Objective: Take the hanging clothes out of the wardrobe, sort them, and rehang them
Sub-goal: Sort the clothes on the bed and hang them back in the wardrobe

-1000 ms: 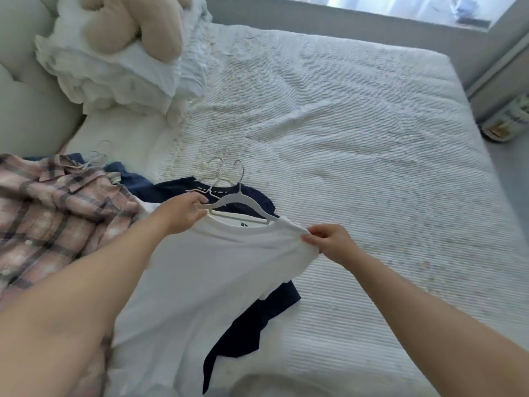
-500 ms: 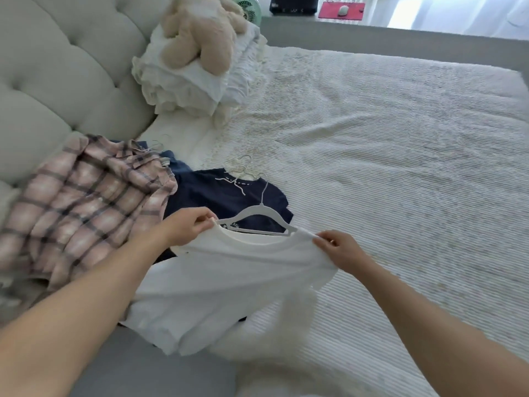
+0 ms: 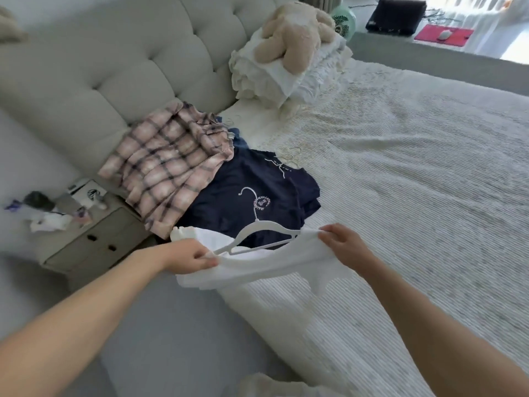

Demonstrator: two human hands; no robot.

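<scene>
We have the white T-shirt [image 3: 257,262] stretched between both hands above the bed edge. Left hand [image 3: 189,257] fingers [image 3: 204,256] are curled and pinch the shirt's shoulder at one hanger end; right hand [image 3: 343,243] fingers pinch the other shoulder. The white hanger [image 3: 257,230] sits just beyond the fingers, between the two hands, hook pointing away over the navy T-shirt [image 3: 252,196].

Since a second ago the shirt has lifted off the pile and been pulled tauter; the hanger bar is now exposed above the collar, where before it sat partly inside. We judge the shirt is being slid off or reseated on the hanger, a sorting step, rehanging not yet done.

Beyond the fingers, the navy shirt lies flat on the bed [image 3: 415,181]; a pink plaid shirt [image 3: 169,164] overlaps it to the left. Farther off are folded white bedding [image 3: 272,78], a plush toy [image 3: 292,32] on top, and a tufted headboard [image 3: 114,61]. A nightstand [image 3: 94,239] left of the left fingers carries small clutter.
</scene>
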